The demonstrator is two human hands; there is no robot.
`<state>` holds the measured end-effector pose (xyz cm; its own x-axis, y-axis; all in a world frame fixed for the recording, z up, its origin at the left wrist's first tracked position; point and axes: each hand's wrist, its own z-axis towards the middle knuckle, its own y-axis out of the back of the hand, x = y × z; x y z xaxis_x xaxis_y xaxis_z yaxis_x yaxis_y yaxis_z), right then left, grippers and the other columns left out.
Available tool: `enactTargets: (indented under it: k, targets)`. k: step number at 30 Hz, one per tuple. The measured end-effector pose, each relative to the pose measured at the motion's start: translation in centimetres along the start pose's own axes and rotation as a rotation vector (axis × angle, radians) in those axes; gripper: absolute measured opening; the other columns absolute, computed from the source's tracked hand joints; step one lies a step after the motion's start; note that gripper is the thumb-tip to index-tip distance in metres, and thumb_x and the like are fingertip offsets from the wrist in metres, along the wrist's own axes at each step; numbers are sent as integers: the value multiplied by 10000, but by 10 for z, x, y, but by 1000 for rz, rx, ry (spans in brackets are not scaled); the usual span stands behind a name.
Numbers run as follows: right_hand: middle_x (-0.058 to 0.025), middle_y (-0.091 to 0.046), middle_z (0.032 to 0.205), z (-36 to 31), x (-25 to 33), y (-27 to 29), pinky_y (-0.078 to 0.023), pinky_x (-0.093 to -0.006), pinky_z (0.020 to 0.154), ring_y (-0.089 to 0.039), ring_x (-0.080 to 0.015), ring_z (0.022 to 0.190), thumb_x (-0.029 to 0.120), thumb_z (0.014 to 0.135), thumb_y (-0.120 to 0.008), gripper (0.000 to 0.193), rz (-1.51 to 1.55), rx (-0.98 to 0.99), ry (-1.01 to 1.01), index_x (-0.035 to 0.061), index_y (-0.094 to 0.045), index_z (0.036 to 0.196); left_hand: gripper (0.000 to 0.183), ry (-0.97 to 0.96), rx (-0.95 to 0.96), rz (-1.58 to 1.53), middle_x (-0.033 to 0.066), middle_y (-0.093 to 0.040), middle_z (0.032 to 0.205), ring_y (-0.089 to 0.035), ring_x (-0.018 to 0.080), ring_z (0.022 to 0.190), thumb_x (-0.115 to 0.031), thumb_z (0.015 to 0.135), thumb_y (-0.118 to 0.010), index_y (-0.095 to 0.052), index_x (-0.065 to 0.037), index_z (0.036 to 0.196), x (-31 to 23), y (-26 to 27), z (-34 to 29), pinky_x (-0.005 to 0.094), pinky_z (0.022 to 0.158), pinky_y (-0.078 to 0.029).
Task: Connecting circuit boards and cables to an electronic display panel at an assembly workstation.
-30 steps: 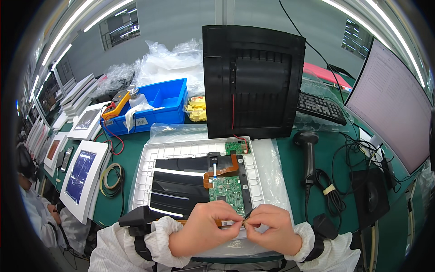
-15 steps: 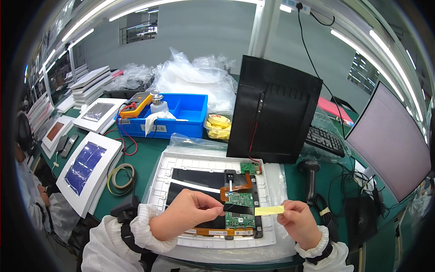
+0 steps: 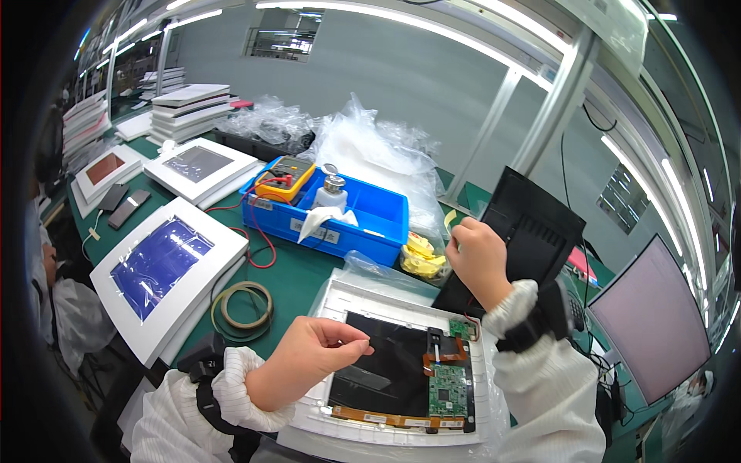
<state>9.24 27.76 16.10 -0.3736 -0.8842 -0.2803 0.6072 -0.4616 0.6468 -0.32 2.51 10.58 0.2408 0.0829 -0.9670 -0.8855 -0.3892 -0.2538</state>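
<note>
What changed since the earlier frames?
Right hand moved forward, away from the left hand, to near the yellow scraps, carrying the yellow strip. Left hand's fingertips are pinched; the black strip it held can't be made out now. Camera view shifted too. White housing and blue bin stayed put.

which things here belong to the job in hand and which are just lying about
Apparently in the job:
yellow strip, held in the right grip
open white casing, near the left grip
green circuit board inside it

Apparently just lying about:
blue bin
orange multimeter
monitor
</note>
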Motion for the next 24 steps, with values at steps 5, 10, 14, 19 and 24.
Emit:
enactTargets:
  k: [5,10,14,19,24]
  targets:
    - [-91,-565,718,18,-26,-84,-483,-338,591,-575,-255,724,53,664,-551,66,-299,246,9,36,-613,650,165,45,-19,42,123,-640,815,-609,114,748,-60,775,-613,-618,58,890,-4,16,-1,185,648,-477]
    - [-175,-584,823,15,-34,-104,-486,-397,679,-576,-338,807,0,682,-516,111,-168,539,-274,2,-618,727,190,-4,1,-21,33,-621,734,-532,34,641,-123,775,-632,-637,37,877,1,23,2,148,558,-416]
    - [-181,-596,807,10,-33,-104,-476,-392,652,-570,-359,763,-5,668,-528,170,-20,386,-188,9,-639,796,184,28,-21,12,34,-622,731,-534,35,644,-117,774,-627,-638,38,874,4,21,7,147,552,-414]
    - [-122,-610,668,2,34,-26,-447,-291,574,-574,-179,582,95,712,-607,131,818,346,-249,-18,-626,774,127,-147,-103,106,32,-633,728,-526,37,613,-85,749,-626,-655,20,813,12,13,7,171,543,-414]
    - [-36,-596,724,-43,74,52,-418,-191,533,-519,-64,622,122,784,-615,149,1315,611,-534,-18,-624,834,95,-466,-128,324,94,-636,741,-586,117,683,22,709,-619,-639,41,800,17,-13,7,221,601,-454]
